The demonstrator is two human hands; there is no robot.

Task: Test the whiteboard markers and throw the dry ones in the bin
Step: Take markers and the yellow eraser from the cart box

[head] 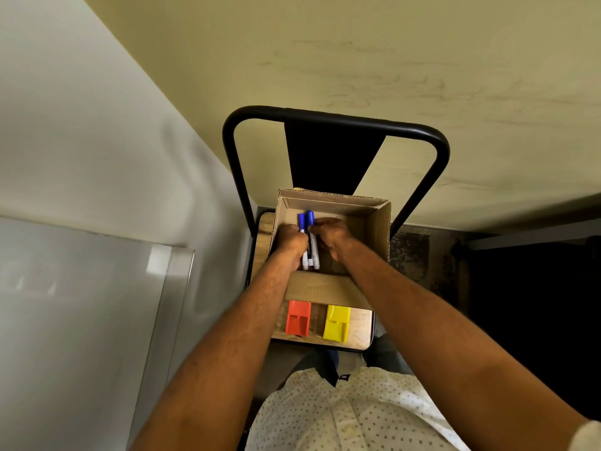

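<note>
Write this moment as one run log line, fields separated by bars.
stage: collecting markers | left hand: grips blue-capped markers | right hand: touches markers | place: cardboard box on chair

An office or classroom-type room is indicated. A chair (335, 164) with a black tubular metal frame and a wood-grain seat is placed against a plain cream wall (357, 60). To the left of the chair, a whiteboard (74, 288) with a glossy surface is seen. On the chair seat, a cardboard box (377, 229) holding whiteboard markers (309, 236) is set, with an orange tray (297, 319) and a yellow tray (336, 322) in front of the box. A home cannot be excluded.
</note>
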